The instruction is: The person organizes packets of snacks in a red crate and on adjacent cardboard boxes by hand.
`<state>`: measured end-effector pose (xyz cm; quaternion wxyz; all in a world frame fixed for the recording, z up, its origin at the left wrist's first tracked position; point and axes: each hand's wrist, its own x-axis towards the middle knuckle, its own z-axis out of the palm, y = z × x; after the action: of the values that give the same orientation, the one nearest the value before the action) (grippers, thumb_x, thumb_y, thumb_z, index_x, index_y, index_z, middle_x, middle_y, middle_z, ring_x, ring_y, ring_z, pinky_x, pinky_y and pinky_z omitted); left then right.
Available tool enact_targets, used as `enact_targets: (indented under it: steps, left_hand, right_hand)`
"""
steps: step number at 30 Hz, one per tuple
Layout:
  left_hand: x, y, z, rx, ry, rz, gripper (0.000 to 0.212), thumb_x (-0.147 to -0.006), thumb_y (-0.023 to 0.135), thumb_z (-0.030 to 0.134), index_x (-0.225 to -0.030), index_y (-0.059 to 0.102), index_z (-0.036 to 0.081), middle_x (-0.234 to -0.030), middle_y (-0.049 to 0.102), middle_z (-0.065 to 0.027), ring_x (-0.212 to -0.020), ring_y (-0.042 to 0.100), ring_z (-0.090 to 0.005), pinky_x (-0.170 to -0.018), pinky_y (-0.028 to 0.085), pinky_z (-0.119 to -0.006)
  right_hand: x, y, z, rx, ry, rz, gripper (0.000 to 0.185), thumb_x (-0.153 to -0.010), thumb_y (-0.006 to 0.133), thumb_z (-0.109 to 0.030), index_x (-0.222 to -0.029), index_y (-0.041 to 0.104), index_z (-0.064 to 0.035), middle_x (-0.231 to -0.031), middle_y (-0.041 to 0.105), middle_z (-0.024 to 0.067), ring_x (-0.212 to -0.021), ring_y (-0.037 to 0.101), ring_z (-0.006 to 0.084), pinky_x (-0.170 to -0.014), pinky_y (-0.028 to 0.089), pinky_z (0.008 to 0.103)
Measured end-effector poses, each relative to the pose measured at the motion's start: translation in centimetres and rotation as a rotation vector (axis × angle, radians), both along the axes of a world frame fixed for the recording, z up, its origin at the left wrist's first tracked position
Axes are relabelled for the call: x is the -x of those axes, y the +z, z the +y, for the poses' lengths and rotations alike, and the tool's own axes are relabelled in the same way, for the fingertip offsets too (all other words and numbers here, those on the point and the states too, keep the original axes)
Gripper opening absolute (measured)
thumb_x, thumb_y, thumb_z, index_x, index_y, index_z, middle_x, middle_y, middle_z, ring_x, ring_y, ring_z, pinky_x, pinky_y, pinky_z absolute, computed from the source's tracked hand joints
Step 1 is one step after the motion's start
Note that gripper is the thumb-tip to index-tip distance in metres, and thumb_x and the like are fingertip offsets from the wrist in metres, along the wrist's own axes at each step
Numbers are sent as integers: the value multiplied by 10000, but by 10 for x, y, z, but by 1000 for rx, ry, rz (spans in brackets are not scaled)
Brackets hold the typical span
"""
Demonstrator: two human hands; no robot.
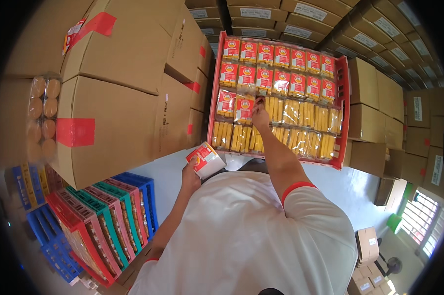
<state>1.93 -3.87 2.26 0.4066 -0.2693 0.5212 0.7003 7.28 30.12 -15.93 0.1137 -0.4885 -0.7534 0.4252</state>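
Observation:
My left hand (191,176) grips a thick white roll or stack of labels (211,164) with red printed faces, held just off the near left corner of a red plastic crate (345,114). In the crate lie rows of clear packs of yellow stick-shaped biscuits. The two far rows and the left end of the third row bear red labels. My right hand (260,115) reaches into the third row, its fingertips at the right edge of a labelled pack (244,107). Whether they pinch anything is hidden. Unlabelled packs (291,111) continue to its right, and more (240,138) fill the near row.
Large cardboard cartons (115,129) with red tape rise close on the left, with a pack of round biscuits (44,110) against them. Stacked coloured crates (107,221) stand lower left. More cartons (369,96) border the crate's right side, and labelled boxes (255,14) line the back.

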Motion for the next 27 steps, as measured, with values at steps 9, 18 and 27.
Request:
enact_targets:
  steps: [9,18,27]
  left_hand:
    - [-8,13,-22,115,57,-61,388,-972,589,266,-1248,535,-2,-1144,666,-156,-1033,667,-283,-952,511,-437]
    - [-11,13,-10,85,53,-75,380,-984,576,271,-1247,534,0,-1164,663,-155,-1055,661,-279,-974,496,-438]
    - [-5,12,0,85,-31,-71,374,-992,557,258,-1257,527,-4,-1180,656,-158,-1072,654,-276,-987,487,-448]
  right_hand:
    - [38,-31,4,228,-212,2,346,-856,620,-211,-1171,638,-68,-1020,707,179,-969,678,334,-852,513,415]
    - [28,20,54,104,105,-90,279,-860,571,-183,-1061,702,-41,-917,716,208,-845,696,380,-767,541,421]
    - [-31,25,157,6,-49,-533,367,-888,556,-329,-1024,725,-32,-1120,680,247,-1087,643,401,-913,521,495]
